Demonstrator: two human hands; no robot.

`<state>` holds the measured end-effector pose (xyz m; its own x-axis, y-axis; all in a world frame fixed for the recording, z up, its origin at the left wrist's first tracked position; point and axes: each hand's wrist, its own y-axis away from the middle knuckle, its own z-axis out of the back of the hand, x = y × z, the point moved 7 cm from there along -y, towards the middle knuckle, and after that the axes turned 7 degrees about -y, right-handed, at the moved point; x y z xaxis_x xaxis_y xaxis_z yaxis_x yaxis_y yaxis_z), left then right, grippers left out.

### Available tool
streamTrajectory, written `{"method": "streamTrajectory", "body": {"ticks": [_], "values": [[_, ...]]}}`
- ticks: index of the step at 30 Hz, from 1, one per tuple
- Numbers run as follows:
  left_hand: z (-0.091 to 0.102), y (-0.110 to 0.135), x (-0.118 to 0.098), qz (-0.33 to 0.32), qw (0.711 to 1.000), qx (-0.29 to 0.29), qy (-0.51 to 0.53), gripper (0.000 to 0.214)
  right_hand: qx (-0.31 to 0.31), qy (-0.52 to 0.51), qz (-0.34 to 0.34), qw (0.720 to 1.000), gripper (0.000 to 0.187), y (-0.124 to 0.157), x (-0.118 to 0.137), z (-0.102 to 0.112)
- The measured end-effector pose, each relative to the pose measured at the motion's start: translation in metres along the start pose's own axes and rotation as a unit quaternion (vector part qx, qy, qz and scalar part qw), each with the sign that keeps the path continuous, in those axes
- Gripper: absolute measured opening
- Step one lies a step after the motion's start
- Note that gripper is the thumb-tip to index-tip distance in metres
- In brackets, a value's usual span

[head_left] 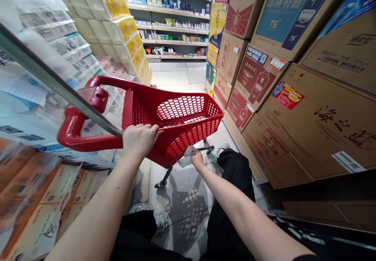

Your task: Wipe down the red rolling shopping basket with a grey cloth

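Observation:
A red plastic shopping cart [160, 155] with perforated basket walls stands before me, its basket empty. My left hand [139, 137] is closed over the basket's near rim, beside the red handle [88, 141]. Lower down, at the cart's dark wheeled legs [165, 178], my right hand [197, 160] is closed on a crumpled grey cloth [187, 157]. The cloth lies against the lower frame, under the basket. A metal pole [53, 71] slants down from the upper left to the cart near my left hand; how it joins is not clear.
Stacked cardboard cartons [317, 120] line the right side. On the left are wrapped paper packs [67, 45], yellow-ended packs [117, 6] and orange-and-cream packs [44, 214]. Shelves of small goods [176, 28] stand beyond a tiled floor [176, 71]. My feet flank the cart's legs.

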<state>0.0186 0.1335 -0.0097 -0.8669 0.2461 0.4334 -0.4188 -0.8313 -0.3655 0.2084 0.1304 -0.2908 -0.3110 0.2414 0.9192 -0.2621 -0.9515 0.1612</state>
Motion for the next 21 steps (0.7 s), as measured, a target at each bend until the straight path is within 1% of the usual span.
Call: {"method": "streamTrajectory", "body": {"ticks": [2, 4, 6, 7, 8, 9, 10, 12, 13, 14, 15, 16, 18, 19, 21], "values": [[0.001, -0.001, -0.003, -0.002, 1.0, -0.002, 0.003, 0.042, -0.028, 0.025, 0.007, 0.999, 0.03, -0.003, 0.006, 0.017], [0.001, -0.001, -0.004, -0.001, 1.0, -0.002, 0.006, 0.042, -0.077, 0.049, 0.02, 0.996, 0.032, -0.011, 0.02, 0.041], [0.001, -0.002, -0.004, 0.0, 1.0, -0.002, 0.008, 0.043, -0.124, 0.069, 0.052, 0.989, 0.034, -0.019, 0.037, 0.06], [0.002, -0.002, -0.004, 0.001, 1.0, -0.003, 0.01, 0.044, -0.134, 0.074, 0.073, 0.986, 0.036, -0.022, 0.045, 0.064], [0.002, -0.002, -0.004, 0.003, 1.0, -0.004, 0.013, 0.044, -0.131, 0.082, 0.092, 0.984, 0.037, -0.024, 0.051, 0.064], [0.002, -0.001, -0.004, 0.004, 1.0, -0.005, 0.015, 0.045, -0.109, 0.096, 0.102, 0.984, 0.036, -0.024, 0.054, 0.059], [0.003, -0.001, -0.004, 0.005, 1.0, -0.005, 0.017, 0.046, -0.071, 0.114, 0.102, 0.986, 0.035, -0.023, 0.052, 0.05], [0.004, -0.001, -0.004, 0.006, 1.0, -0.003, 0.018, 0.047, 0.016, 0.15, 0.077, 0.986, 0.029, -0.016, 0.038, 0.03], [0.004, 0.0, -0.004, 0.005, 1.0, -0.002, 0.018, 0.047, 0.048, 0.163, 0.06, 0.984, 0.026, -0.01, 0.029, 0.021], [0.004, 0.0, -0.005, 0.004, 1.0, 0.0, 0.018, 0.048, 0.066, 0.171, 0.045, 0.982, 0.025, -0.004, 0.019, 0.016], [0.004, 0.0, -0.005, 0.003, 1.0, 0.0, 0.018, 0.048, 0.069, 0.176, 0.033, 0.981, 0.027, 0.002, 0.01, 0.014], [0.004, 0.0, -0.005, 0.003, 1.0, 0.0, 0.018, 0.048, 0.059, 0.178, 0.025, 0.982, 0.029, 0.006, 0.003, 0.014], [0.004, 0.001, -0.004, 0.004, 1.0, 0.002, 0.02, 0.048, 0.02, 0.176, 0.017, 0.984, 0.033, 0.01, -0.003, 0.021], [0.003, 0.0, -0.004, 0.005, 1.0, 0.003, 0.022, 0.048, -0.008, 0.171, 0.024, 0.985, 0.035, 0.009, -0.001, 0.027], [0.003, 0.0, -0.003, 0.006, 1.0, 0.006, 0.028, 0.048, -0.064, 0.156, 0.061, 0.984, 0.037, 0.004, 0.011, 0.036]]}}
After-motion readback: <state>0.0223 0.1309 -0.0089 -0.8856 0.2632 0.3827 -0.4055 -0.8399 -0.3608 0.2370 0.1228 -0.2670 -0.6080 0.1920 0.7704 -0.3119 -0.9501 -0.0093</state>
